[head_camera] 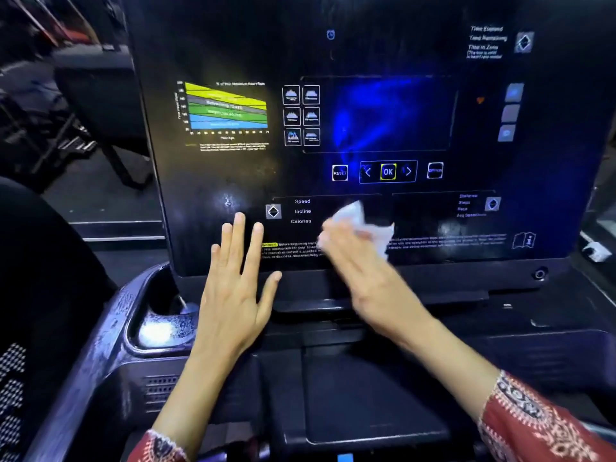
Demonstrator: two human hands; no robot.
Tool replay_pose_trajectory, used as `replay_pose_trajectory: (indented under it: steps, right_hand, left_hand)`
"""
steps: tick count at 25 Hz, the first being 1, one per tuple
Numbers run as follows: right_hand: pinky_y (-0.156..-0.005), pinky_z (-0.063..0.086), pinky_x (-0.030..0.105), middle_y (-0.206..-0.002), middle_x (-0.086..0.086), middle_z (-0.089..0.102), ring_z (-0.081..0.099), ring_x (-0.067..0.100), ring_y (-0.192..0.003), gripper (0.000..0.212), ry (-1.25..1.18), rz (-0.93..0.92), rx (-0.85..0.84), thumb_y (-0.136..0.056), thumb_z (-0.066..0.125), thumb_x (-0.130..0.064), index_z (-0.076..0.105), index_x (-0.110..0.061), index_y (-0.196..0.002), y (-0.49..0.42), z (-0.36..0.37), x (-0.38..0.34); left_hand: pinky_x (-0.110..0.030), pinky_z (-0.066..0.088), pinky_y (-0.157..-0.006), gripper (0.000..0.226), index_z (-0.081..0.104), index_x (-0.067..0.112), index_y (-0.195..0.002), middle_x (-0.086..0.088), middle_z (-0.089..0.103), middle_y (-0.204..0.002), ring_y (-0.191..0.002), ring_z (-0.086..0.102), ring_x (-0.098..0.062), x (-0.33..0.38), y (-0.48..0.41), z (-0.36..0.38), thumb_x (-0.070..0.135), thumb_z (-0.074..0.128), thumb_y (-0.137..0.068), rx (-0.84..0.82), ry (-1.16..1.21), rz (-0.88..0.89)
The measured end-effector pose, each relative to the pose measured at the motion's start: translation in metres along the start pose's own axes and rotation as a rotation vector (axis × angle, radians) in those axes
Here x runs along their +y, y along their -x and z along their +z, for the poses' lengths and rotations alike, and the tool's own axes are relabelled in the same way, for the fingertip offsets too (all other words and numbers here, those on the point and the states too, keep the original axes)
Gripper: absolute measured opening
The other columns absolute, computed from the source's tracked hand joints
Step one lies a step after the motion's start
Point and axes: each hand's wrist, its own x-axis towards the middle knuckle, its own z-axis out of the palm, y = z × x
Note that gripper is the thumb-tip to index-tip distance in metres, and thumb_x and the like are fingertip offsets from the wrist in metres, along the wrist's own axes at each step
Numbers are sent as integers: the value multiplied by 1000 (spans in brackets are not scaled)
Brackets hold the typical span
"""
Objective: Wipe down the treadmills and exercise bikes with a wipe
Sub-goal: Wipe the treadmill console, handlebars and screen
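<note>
A person stands at a treadmill console [213,195], a wide black panel that fills most of the view. The left hand [233,295] lies flat against the lower left part of the panel, fingers straight and spread, the thumb out to the side; it holds nothing. Its fingertips reach up just beside the small diamond button [273,211] next to the words Speed, Incline and Calories.

The right hand [363,275] is just to the right of it, low on the panel near the middle. It grips a crumpled white wipe [366,225] and presses it on the console, over the line of small warning text [293,250]. The wipe bunches out above and to the right of the fingers. This hand and the wipe are blurred, so the exact lie of the fingers cannot be told.

Above the hands sit a RESET button [340,173] and a yellow-edged OK button [388,171] between two arrows. Higher still is a dark screen [383,115] with a blue glare, and to its left a coloured heart-rate chart [226,106]. A cup holder [166,325] is sunk into the console's left side, below the panel and just left of the left wrist. Both forearms come out of red patterned sleeves [540,418].
</note>
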Motion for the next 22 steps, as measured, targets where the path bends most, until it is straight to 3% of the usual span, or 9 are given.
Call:
replay_pose_trajectory:
  steps: [3,5,7,9,12,14,17,19,22]
  right_hand:
    - [-116,18,36,-142,24,45,34,32,-135,49,-40,-265,-126,-100,13,0,47,9,-134,-32,6,-10]
    - [-116,23,40,-141,26,44,38,34,-134,41,-46,-142,-29,-99,25,6,45,8,-135,-55,1,6]
    - [-119,17,39,-142,25,42,34,30,-137,47,-96,97,132,-89,45,19,40,4,-133,-55,-4,18]
    - [-120,14,39,-144,21,39,30,27,-140,51,-85,148,166,-86,46,21,40,5,-134,-37,7,3]
    - [-115,22,39,-141,22,46,39,32,-134,42,-64,-232,-30,-91,30,11,54,9,-126,-40,28,-33]
    - [-114,21,39,-142,17,48,42,32,-132,44,14,-336,-83,-89,35,4,58,2,-126,-79,24,-35]
    - [-117,11,36,-151,9,36,29,25,-140,59,144,-142,22,-85,52,-1,43,-12,-142,-109,22,-27]
    - [-117,11,38,-153,8,29,25,28,-142,60,144,44,101,-88,54,-6,36,-12,-145,-92,29,-42]
    - [-118,13,41,-154,9,30,24,27,-144,56,146,-45,22,-91,51,-10,37,-8,-145,-73,48,-80]
  left_hand:
    - [-31,0,-117,66,18,10,-150,-6,5,-158,-147,-3,-19,-3,0,0,39,40,-95,4,-8,20]
    - [-31,1,-117,68,17,10,-150,-4,3,-159,-147,-2,-19,-7,-1,-2,40,41,-95,17,-22,25]
    - [-31,1,-118,69,15,10,-151,-2,-1,-159,-147,-1,-20,-11,-3,-7,41,41,-95,41,-18,0]
    - [-31,0,-118,70,14,9,-151,-3,-2,-159,-147,-1,-22,-20,-4,-13,40,41,-95,62,-12,-50]
    - [-31,0,-119,70,13,8,-151,-6,1,-159,-147,0,-22,-36,-1,-18,41,40,-95,67,-31,-67]
    - [-32,0,-118,70,15,6,-150,-7,2,-159,-147,-1,-21,-48,2,-24,41,40,-95,78,-63,-83]
    - [-30,-3,-119,69,12,7,-151,-5,0,-159,-147,-3,-19,-61,2,-31,40,36,-96,93,-52,-135]
    - [-29,-3,-119,68,10,7,-151,-2,0,-159,-147,-2,-18,-68,5,-33,41,34,-97,82,-38,-119]
    - [-31,-1,-119,66,8,8,-151,1,-2,-160,-147,1,-18,-79,12,-33,43,30,-99,52,-9,-54]
